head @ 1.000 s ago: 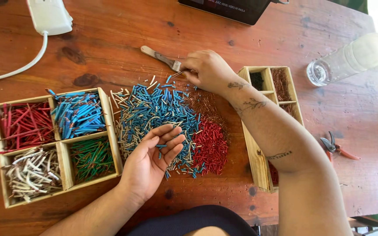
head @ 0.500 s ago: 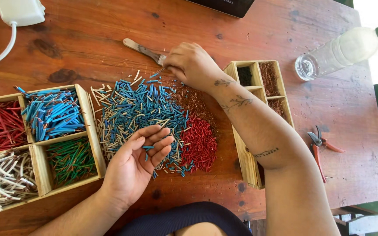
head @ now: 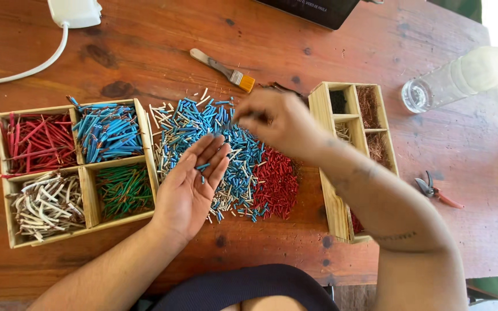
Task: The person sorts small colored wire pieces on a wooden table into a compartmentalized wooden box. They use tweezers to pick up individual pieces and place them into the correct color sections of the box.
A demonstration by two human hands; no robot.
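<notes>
Left hand: the left hand [head: 188, 187] lies palm up and open at the left edge of the pile, fingers stretched flat, with one short blue wire piece [head: 202, 167] resting loose on the fingers.
Right hand: the right hand [head: 275, 121] hangs blurred above the top of the pile, fingertips drawn together (whether they pinch a piece, I cannot tell).
Pile: cut wire pieces [head: 226, 152] lie heaped on the wooden table [head: 145, 52], mostly blue and cream at left and centre, red bunched at the right.
Left tray: a four-part wooden sorting tray [head: 82, 164] sits just beside the left hand, holding red wires [head: 36, 141], blue wires [head: 108, 129], white-and-brown wires [head: 44, 204] and green wires [head: 123, 190], each in its own compartment.
Right tray: a narrow wooden divided box [head: 325, 144] stands right of the pile, partly under the right forearm.
Beyond the pile: a small paintbrush [head: 221, 69] lies near the top edge.
Far right: a clear plastic bottle [head: 462, 75] lies on its side; red-handled pliers [head: 438, 193] lie well apart from the hands.
Top left: a white cable [head: 30, 69].
</notes>
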